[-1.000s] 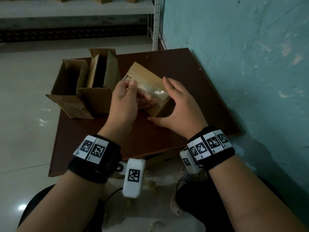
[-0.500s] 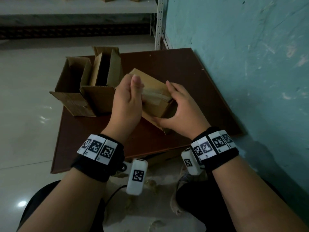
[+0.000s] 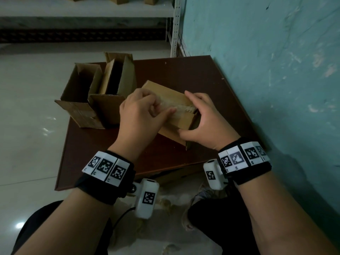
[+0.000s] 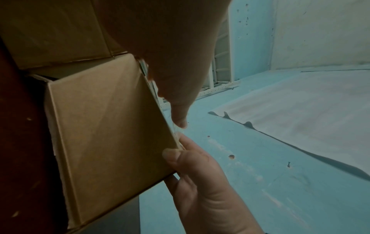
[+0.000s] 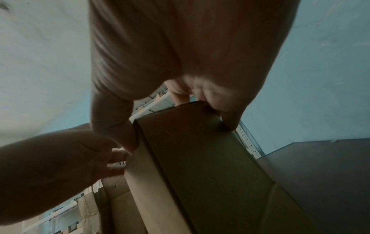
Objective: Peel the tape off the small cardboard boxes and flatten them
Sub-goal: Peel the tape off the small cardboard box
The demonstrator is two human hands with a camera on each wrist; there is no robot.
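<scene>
Head view: right hand [image 3: 206, 124] clamps the sealed box [image 3: 181, 122] steady on the table [image 3: 184, 74] so left hand [image 3: 141, 115] can pinch its tape [image 3: 181, 107].

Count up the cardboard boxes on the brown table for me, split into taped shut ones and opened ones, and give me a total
Taped box, held by the left hand and right hand: 1
Opened boxes, standing together at the table's far left: 2
Total: 3
</scene>
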